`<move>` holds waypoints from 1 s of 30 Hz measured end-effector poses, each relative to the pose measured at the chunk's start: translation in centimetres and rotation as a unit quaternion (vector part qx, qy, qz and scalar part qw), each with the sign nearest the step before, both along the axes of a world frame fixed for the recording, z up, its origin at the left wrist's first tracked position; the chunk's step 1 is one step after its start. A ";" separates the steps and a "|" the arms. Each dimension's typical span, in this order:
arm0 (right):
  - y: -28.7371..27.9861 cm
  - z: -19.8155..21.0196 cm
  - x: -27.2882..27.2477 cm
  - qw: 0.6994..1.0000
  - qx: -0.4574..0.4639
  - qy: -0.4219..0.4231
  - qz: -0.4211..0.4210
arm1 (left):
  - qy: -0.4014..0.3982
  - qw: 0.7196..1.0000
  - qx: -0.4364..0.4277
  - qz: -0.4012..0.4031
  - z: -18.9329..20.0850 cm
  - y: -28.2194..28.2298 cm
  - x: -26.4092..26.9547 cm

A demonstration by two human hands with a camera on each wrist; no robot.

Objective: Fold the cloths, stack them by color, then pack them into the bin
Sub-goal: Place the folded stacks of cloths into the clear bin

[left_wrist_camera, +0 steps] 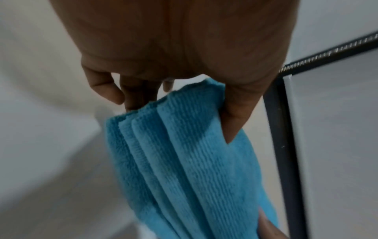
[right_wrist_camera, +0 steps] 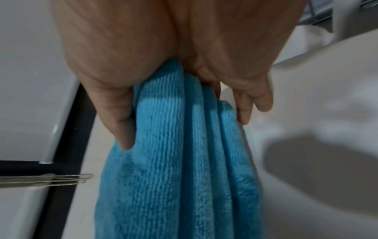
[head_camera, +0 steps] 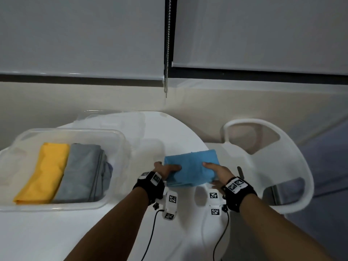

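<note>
A folded stack of ribbed blue cloths [head_camera: 192,167] is sitting between both grips, the left hand [head_camera: 165,170] pinching one end and the right hand [head_camera: 219,171] the other, thumbs lying on top. It is hovering over the glossy white rounded surface [head_camera: 180,132], just right of the clear plastic bin [head_camera: 116,136] that is holding folded yellow cloths [head_camera: 45,172] and grey cloths [head_camera: 82,172] side by side.

A round white table [head_camera: 178,132] filled the foreground. Just right of the table stood a white chair [head_camera: 293,151], its curved backrest facing the table edge. Behind the table, two grey roller blinds [head_camera: 81,34] hung side by side, and a beaded metal chain [head_camera: 167,53] dangled between them, its end above the table's far rim.
</note>
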State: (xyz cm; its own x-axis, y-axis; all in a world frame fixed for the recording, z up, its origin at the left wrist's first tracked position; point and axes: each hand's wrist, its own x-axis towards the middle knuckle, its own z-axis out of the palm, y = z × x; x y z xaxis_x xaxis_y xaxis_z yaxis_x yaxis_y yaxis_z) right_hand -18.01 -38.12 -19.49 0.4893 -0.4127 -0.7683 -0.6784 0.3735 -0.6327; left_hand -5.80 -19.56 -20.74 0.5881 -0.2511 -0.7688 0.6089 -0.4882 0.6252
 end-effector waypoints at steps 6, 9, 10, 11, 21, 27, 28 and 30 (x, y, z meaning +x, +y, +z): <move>-0.2 8.7 3.5 0.980 0.067 -0.184 -0.028 | -0.006 0.981 -0.189 0.039 9.2 1.3 -1.3; 0.9 14.4 6.4 0.963 0.058 -0.263 0.012 | -0.075 0.967 -0.240 0.038 15.1 4.1 -0.6; 1.8 16.1 7.6 0.955 0.065 -0.289 0.029 | -0.093 0.961 -0.257 0.037 16.7 5.6 0.0; 3.0 17.7 8.7 0.946 0.071 -0.312 0.052 | -0.107 0.955 -0.275 0.037 18.4 7.3 0.5; 19.6 19.7 19.0 0.928 -0.038 -0.231 0.290 | -0.054 0.985 -0.093 -0.133 16.7 25.7 8.5; 24.8 15.3 22.0 0.885 -0.168 -0.072 0.427 | -0.003 0.914 0.085 -0.396 14.7 25.2 10.1; 25.0 14.8 22.4 0.883 -0.179 -0.056 0.431 | 0.005 0.911 0.086 -0.404 14.3 24.9 10.4; 25.4 14.2 23.0 0.871 -0.199 -0.024 0.449 | 0.017 0.913 0.075 -0.400 13.8 24.4 10.4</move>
State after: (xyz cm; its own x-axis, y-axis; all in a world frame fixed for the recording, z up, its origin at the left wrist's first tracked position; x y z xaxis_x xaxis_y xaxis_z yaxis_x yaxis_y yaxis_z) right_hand 4.99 -12.72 -5.30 0.7795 -0.0761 -0.6217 -0.5531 -0.5494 -0.6263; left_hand 4.63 4.84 -6.90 0.2371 -0.4806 -0.8443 0.0378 -0.8638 0.5024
